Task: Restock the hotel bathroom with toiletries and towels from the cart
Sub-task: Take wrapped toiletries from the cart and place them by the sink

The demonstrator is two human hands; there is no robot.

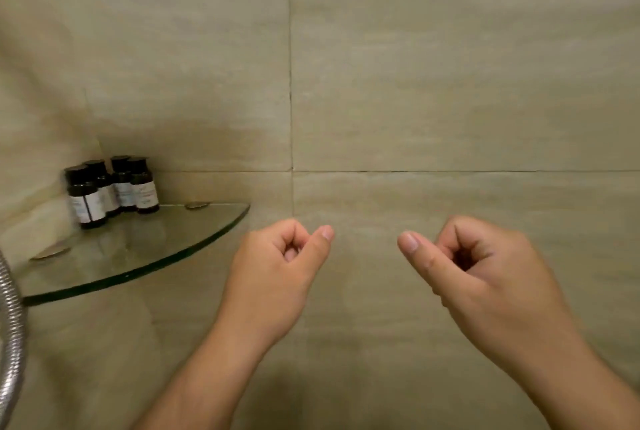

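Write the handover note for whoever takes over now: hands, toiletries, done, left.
Left hand: fingers curled, holding nothing. Right hand: the same. Both are raised before the tiled wall, right of the glass shelf.
Four small dark bottles stand upright in the shelf's back corner.
Done, it seems: bottles on the shelf.
Left: towels and any other toiletries; none in view, nor the cart.

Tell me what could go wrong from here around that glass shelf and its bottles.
1. The four bottles stand packed together in the back corner of the glass shelf; nudging one could topple its neighbours.
2. The shelf shows no raised lip, so a tipped bottle might roll off its curved front edge.
3. The left hand hangs near the shelf's right tip and could bump it.
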